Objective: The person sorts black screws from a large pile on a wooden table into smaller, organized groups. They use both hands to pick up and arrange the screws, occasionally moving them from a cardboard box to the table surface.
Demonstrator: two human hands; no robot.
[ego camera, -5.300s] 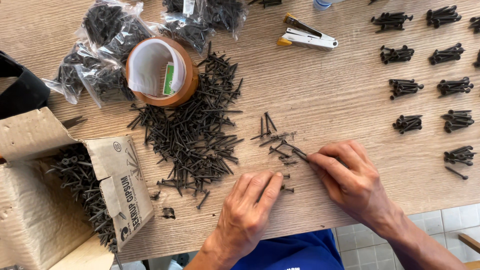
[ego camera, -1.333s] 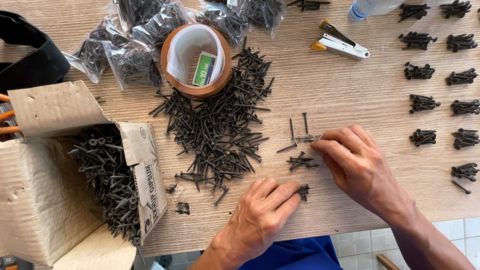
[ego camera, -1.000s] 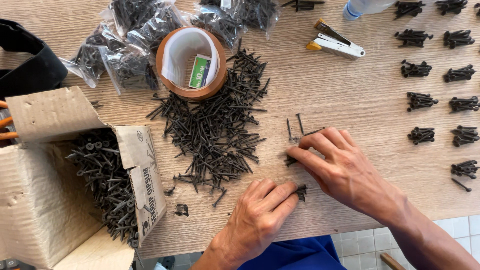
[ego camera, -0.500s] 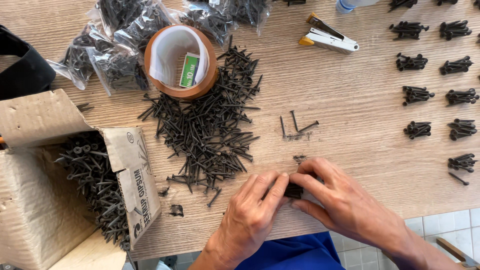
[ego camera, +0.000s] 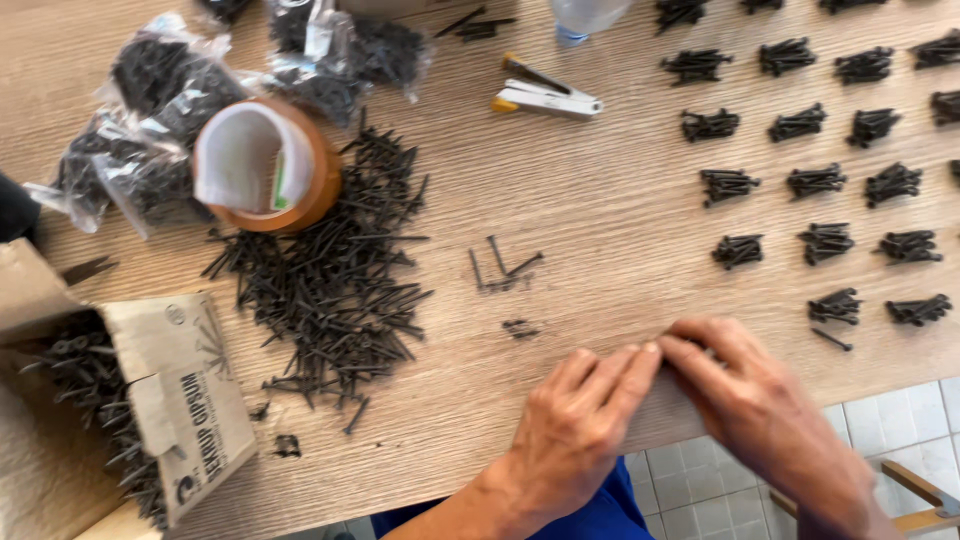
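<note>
at the near edge of a wooden desk (ego camera: pixel 600 190), a person's left hand (ego camera: pixel 575 425) and right hand (ego camera: pixel 760 400) meet fingertip to fingertip, both curled palm-down over what seems to be a small bunch of dark screws — the screws themselves are hidden under the fingers, so whether either hand truly grips them cannot be told. the frame is blurred around the hands.

just beyond the hands lie a few loose screws (ego camera: pixel 505 270), and further left a broad heap of screws (ego camera: pixel 335 285) spreads from a roll of brown tape (ego camera: pixel 265 165) toward an open cardboard box (ego camera: pixel 120 400) at the near left corner, itself full of screws. small sorted bundles (ego camera: pixel 815 180) sit in tidy rows across the right side of the desk, well apart from one another. clear bags of screws (ego camera: pixel 150 110) crowd the far left, and a stapler (ego camera: pixel 548 95) lies near the far edge.

gathering a bunch well, by the look of it, means squaring the screws side by side between both sets of fingertips, heads aligned — and keeping them clear of the desk's near edge, where a slip would send them to the tiled floor (ego camera: pixel 690 480).
</note>
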